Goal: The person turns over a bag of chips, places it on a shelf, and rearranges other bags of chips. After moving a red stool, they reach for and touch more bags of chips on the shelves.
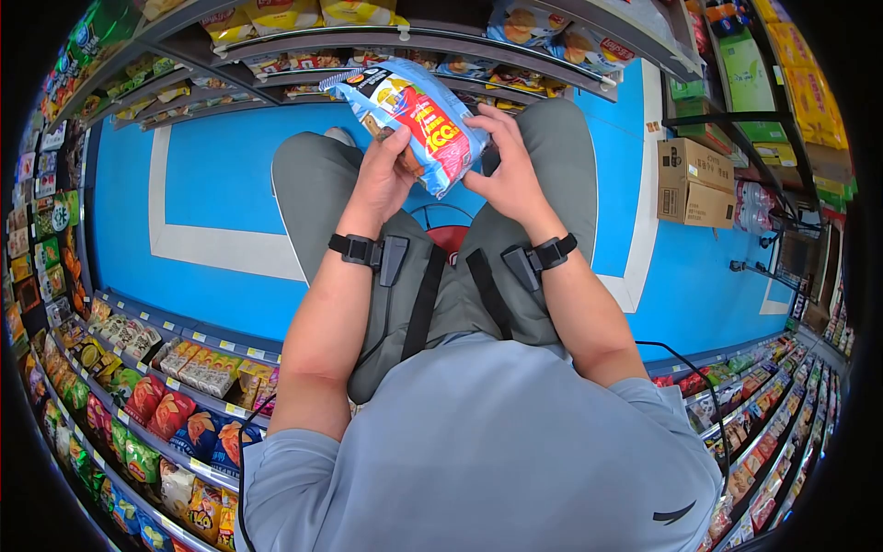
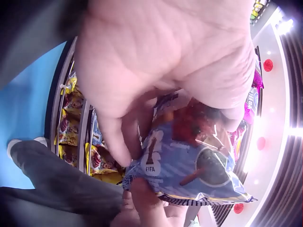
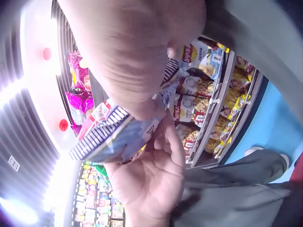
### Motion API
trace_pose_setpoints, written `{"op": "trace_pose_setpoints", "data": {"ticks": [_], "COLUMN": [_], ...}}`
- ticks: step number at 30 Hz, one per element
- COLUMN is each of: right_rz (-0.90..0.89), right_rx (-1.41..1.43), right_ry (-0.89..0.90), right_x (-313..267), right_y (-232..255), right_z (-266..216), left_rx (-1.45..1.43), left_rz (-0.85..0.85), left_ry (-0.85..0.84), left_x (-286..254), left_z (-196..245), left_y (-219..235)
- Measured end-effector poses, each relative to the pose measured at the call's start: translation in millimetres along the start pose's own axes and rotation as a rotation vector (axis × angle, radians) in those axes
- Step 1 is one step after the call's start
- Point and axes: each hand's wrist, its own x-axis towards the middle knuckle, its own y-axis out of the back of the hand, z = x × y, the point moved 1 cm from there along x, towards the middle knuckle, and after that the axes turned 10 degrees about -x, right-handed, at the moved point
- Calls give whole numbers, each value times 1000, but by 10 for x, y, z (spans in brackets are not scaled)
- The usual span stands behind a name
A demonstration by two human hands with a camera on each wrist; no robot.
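Both hands hold a blue chip bag [image 1: 425, 118] with a red and yellow front panel, raised over the lap and tilted in the head view. My left hand [image 1: 379, 184] grips its lower left side, thumb lying on the front. On the right side, my right hand [image 1: 515, 175] pinches the bag's edge between thumb and fingers. In the left wrist view the bag's back [image 2: 182, 163] shows a FIFA mark, with fingers of the right hand at its lower edge. The right wrist view shows the striped end seal [image 3: 102, 137] beside the left palm [image 3: 149, 177].
Shelves of chip bags [image 1: 276, 17] stand just ahead, beyond the knees. A cardboard box [image 1: 694, 184] sits on the blue floor [image 1: 221, 189] at right, near a rack. More snack shelves [image 1: 170, 414] run behind on both sides. Wrist camera cables hang along both arms.
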Motion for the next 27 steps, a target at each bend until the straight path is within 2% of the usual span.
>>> {"op": "trace_pose_setpoints", "data": {"ticks": [2, 6, 8, 9, 11, 15, 17, 19, 21, 24, 27], "right_rz": [-248, -281, -228, -229, -255, -288, -233, -225, -216, -225, -250], "right_rx": [576, 763, 917, 917, 998, 926, 853, 855, 857, 872, 985], "right_ry": [-229, -270, -337, -336, -545, -559, -556, -545, -534, -507, -573], "right_x": [-27, -4, 4, 14, 24, 46, 52, 66, 66, 54, 31], "right_y": [-70, -39, -24, -26, -54, -49, -40, -25, -22, -40, -42], "right_z": [88, 59, 72, 94, 157, 82, 78, 55, 67, 98, 57], "left_rx": [-11, -77, -94, -113, -131, -108, -98, -102, 92, 200, 269], "left_rz": [42, 29, 20, -8, -36, -6, 14, -5, 37, 63, 23], "left_ry": [-39, -11, -9, 31, 71, 119, 20, 41, -27, 7, 31], "left_x": [4, -33, -46, -45, -37, -2, 48, 33, 15, 19, 17], "left_z": [16, 75, 92, 93, 81, 48, 39, 80, 80, 27, 57], "left_y": [11, -63, -84, -58, -26, -74, -54, -78, -96, -68, -79]}}
